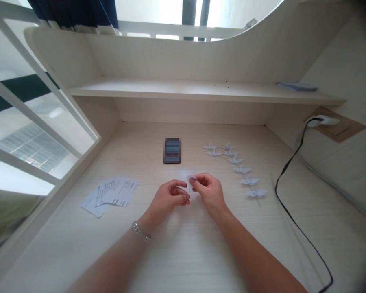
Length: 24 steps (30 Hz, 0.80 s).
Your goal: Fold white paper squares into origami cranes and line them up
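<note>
Both my hands meet over the middle of the pale wooden desk [183, 252]. Between them is a small folded piece of white paper [189, 182]. My left hand [170, 198], with a metal bracelet on its wrist, pinches the paper's left side with curled fingers. My right hand [209, 189] pinches its upper right edge with thumb and forefinger. To the right a curved row of several finished white paper cranes [236, 162] lies on the desk.
A dark phone [172, 150] lies flat behind my hands. A few printed paper sheets [111, 194] lie at the left. A black cable [288, 211] runs from a wall socket [325, 121] down the right side. A shelf [201, 90] spans above, carrying a blue booklet [297, 86].
</note>
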### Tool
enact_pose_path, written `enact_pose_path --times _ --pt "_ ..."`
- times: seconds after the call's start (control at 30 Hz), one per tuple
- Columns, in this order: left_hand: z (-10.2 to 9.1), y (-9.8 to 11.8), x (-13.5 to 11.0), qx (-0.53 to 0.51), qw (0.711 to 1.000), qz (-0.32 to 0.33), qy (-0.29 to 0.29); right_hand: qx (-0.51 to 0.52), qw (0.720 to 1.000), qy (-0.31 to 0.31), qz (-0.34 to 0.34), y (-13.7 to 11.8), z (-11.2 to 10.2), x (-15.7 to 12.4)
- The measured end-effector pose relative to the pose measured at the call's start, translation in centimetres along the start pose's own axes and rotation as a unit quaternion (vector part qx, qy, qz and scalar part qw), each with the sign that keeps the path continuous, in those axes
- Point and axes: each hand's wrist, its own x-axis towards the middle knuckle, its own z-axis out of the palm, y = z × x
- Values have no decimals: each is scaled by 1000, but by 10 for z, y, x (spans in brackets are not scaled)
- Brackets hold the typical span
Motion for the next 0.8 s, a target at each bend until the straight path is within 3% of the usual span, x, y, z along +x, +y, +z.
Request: enact_pose_path --times 0.13,0.37,0.47,0.63,0.8 --pt "0 -1 1 -14 999 10 27 5 1000 -13 8 1 3 -1" --pt "-2 -2 0 17 1000 6 -10 3 1000 -1 11 1 3 -1" --pt "-2 0 0 19 1000 14 4 16 999 -4 31 0 1 0" --pt "-7 2 4 17 994 73 74 29 996 -61 66 0 2 -1" --pt "-10 1 5 35 993 75 84 74 983 -122 115 -3 -1 -2"
